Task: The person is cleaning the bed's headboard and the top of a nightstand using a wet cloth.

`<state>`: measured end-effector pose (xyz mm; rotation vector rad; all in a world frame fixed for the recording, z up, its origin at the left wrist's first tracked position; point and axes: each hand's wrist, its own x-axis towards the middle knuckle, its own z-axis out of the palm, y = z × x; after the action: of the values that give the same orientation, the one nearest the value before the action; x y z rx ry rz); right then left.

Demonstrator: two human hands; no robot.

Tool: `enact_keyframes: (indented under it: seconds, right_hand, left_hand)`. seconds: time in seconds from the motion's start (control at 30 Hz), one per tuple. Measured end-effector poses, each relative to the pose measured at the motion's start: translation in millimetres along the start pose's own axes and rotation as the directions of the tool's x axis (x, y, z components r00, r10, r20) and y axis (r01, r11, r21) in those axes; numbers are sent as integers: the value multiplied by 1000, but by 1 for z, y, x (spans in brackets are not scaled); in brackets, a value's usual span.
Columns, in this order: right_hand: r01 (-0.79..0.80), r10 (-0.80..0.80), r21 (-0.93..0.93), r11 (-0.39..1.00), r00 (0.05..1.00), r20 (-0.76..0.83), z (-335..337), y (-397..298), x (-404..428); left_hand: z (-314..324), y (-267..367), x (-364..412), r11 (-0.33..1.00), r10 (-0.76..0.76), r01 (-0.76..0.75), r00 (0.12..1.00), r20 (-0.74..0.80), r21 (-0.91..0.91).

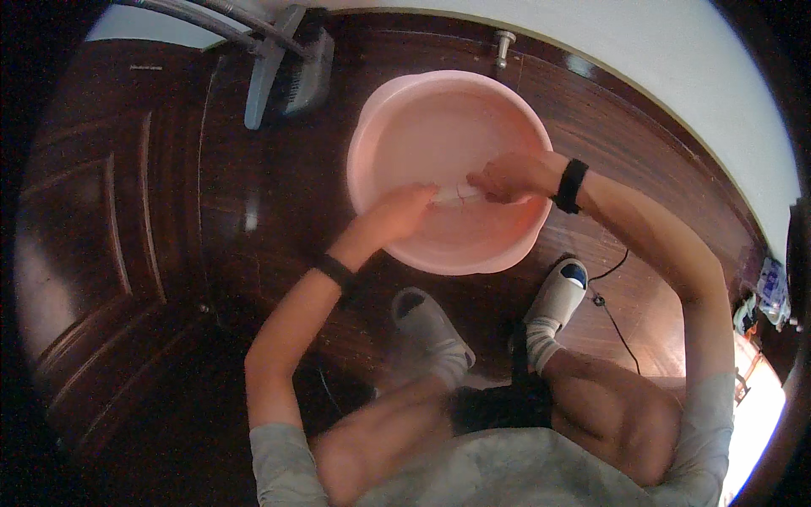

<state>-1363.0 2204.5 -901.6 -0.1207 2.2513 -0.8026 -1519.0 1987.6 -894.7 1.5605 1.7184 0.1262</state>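
A pink plastic basin stands on the floor in front of me. Inside its rim, my left hand pinches one end of a small whitish piece, perhaps cloth, with thin reddish lines on it. My right hand grips the other end, so the piece spans the gap between both hands. Its ends are hidden in my fingers, and its exact kind is too blurred to tell. Whether water lies in the basin is unclear. A black band circles each wrist.
Beyond the basin to the left, a broom and dustpan lean by the wall. A metal doorstop is near the far baseboard. My slippered feet flank the near side, and a black cable runs along the dark wooden floor at right.
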Motion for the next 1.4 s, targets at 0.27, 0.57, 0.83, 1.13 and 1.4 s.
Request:
enact_keyframes:
  seconds: [0.27,0.57,0.83,1.13,1.4]
  right_hand:
    - [31,31,349,937,985,-171,30,51,-3]
    - [-44,-73,-648,760,986,-152,10,4,2]
    - [-91,102,103,991,988,-113,27,36,15]
    - [-17,-111,945,326,992,57,27,58,-8]
    - [79,-100,996,36,992,-75,12,25,-3]
  left_hand:
    - [5,24,-5,965,32,43,961,-276,259]
    - [13,15,15,985,22,0,992,-124,170]
    - [10,17,16,999,-30,28,989,-142,-18]
    - [-27,2,5,977,-18,1,997,-78,-212]
    - [-34,-28,33,990,17,-46,977,-211,-133]
